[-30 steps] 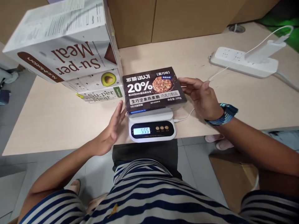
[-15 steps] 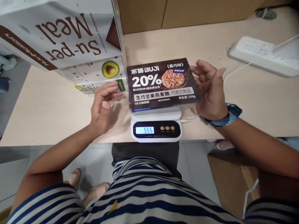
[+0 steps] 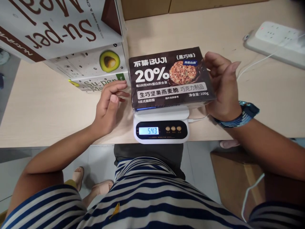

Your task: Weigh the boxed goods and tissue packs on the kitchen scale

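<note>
A dark brown snack box (image 3: pixel 171 78), printed with an oat cookie and "20%", rests on a white digital scale (image 3: pixel 162 114). Its lit display (image 3: pixel 148 130) appears to read 5.43. My right hand (image 3: pixel 224 84) cups the box's right end, thumb raised and fingers partly behind the corner; it looks to be touching but not gripping. To the left of the box, my left hand (image 3: pixel 109 106) hovers with loosely bent, separate fingers and holds nothing. Most of the weighing plate is hidden under the box.
White Su-per Meal cartons (image 3: pixel 95 63) are stacked at the left, close to the snack box. A power strip (image 3: pixel 276 39) lies at the right with a white cable. Brown cardboard (image 3: pixel 145 8) stands along the back; a cardboard box (image 3: pixel 228 178) is on the floor.
The view has shifted slightly, so the cartons and power strip sit differently in frame. The display has gone from about 5.55 to 5.43. Both hands keep nearly the same places beside the box.
</note>
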Action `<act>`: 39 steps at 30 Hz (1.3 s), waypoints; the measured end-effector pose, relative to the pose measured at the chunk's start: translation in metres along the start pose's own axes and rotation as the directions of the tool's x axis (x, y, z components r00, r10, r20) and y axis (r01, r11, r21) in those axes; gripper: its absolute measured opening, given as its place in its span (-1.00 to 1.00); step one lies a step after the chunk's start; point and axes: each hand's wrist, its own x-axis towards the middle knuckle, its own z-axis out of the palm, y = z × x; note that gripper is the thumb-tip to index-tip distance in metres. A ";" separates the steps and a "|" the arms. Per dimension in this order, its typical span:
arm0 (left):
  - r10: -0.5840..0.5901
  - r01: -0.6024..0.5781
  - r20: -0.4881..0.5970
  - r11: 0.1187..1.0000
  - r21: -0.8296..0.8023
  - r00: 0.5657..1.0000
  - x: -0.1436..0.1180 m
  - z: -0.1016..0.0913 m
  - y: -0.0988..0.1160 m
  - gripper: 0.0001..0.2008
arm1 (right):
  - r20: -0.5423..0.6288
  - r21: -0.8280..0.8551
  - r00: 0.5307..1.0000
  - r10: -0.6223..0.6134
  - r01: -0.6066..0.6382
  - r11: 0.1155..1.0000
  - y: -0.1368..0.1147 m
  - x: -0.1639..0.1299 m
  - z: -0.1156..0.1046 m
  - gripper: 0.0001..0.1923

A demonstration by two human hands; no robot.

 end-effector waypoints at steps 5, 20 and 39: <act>0.041 -0.040 -0.018 0.999 0.026 0.999 0.001 -0.002 -0.006 -0.54 | 0.008 0.001 1.000 -0.010 0.010 1.000 0.004 0.003 -0.006 -0.25; -0.043 0.043 -0.011 0.999 -0.033 0.999 0.003 0.000 -0.001 -0.55 | 0.069 0.044 0.996 -0.057 0.054 0.998 -0.010 -0.004 0.003 -0.32; -0.141 0.141 0.186 0.990 0.012 0.972 -0.034 0.007 0.035 -0.27 | 0.096 0.045 0.995 0.024 -0.028 0.999 -0.027 -0.041 -0.001 -0.24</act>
